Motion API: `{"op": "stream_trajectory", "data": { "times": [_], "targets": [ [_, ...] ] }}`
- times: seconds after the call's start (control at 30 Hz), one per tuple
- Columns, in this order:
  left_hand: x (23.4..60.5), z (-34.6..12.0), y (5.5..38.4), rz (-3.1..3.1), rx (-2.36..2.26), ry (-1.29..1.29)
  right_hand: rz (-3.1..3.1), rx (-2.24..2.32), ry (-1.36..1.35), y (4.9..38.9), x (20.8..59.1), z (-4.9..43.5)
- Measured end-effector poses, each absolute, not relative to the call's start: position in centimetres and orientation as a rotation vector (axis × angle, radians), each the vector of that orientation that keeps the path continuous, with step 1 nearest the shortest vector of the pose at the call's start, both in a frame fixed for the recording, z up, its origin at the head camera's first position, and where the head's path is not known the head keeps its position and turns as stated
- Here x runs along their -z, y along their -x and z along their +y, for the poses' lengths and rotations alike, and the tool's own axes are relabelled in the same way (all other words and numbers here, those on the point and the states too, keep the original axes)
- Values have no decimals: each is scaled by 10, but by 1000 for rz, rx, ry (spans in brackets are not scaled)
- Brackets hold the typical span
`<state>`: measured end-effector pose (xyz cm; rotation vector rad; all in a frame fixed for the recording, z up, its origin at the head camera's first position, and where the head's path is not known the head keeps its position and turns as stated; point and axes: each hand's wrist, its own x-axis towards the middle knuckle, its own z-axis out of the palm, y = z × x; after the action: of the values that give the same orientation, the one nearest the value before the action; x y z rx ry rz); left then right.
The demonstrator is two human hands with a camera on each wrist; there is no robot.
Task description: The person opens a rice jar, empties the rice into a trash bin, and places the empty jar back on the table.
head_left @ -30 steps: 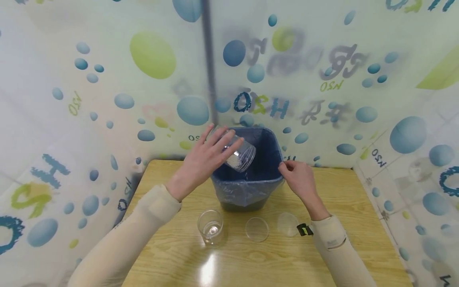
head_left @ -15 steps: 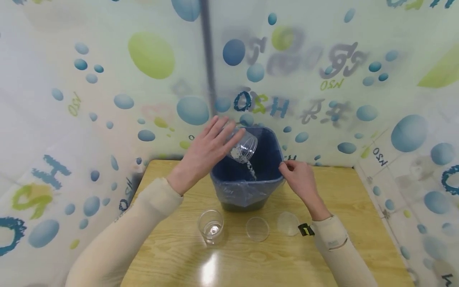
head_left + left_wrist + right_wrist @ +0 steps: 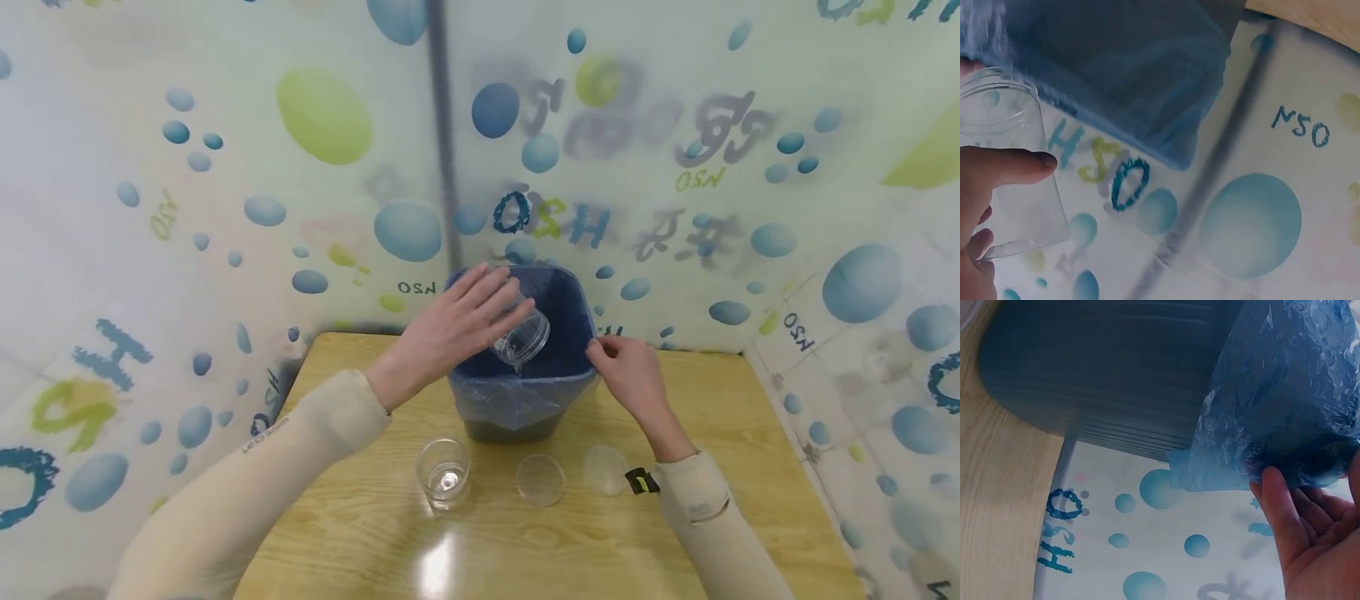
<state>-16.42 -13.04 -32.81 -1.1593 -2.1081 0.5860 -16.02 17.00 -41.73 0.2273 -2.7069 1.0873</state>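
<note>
My left hand [image 3: 461, 321] grips a clear jar [image 3: 536, 333], tipped with its mouth down over a blue waste bin [image 3: 517, 431]. Thumb and fingers wrap the jar's side in the left wrist view, where its clear wall [image 3: 1025, 206] looks mostly bare inside. A few pale bits sit near its mouth in the head view. Thin translucent bag liner [image 3: 498, 402] is folded over the bin's rim. At the right rim, my right hand [image 3: 633, 375] pinches the liner [image 3: 1272, 406] between thumb and fingers, as the right wrist view shows.
A second clear jar or cup [image 3: 442, 475] stands on the wooden table [image 3: 360, 533] in front of the bin. To its right lie two clear round discs, one nearer [image 3: 541, 480] and one paler [image 3: 604, 469]. Patterned curtains [image 3: 337, 200] enclose the table's back and sides.
Half a second ago a stream of white bits fell from the jar into the bin; now far fewer show. The left hand and jar have shifted slightly right and down. The right hand stays at the rim.
</note>
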Motion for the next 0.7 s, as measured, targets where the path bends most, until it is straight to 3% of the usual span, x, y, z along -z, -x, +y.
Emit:
{"op": "stream_trajectory", "data": {
  "times": [0.3, 0.7],
  "targets": [
    [328, -133, 168, -2106, -894, 1115, -2684, -1118, -259, 159, 418, 171],
    [327, -128, 169, -2085, -725, 1078, -2675, -1105, -258, 157, 420, 173]
  ]
}}
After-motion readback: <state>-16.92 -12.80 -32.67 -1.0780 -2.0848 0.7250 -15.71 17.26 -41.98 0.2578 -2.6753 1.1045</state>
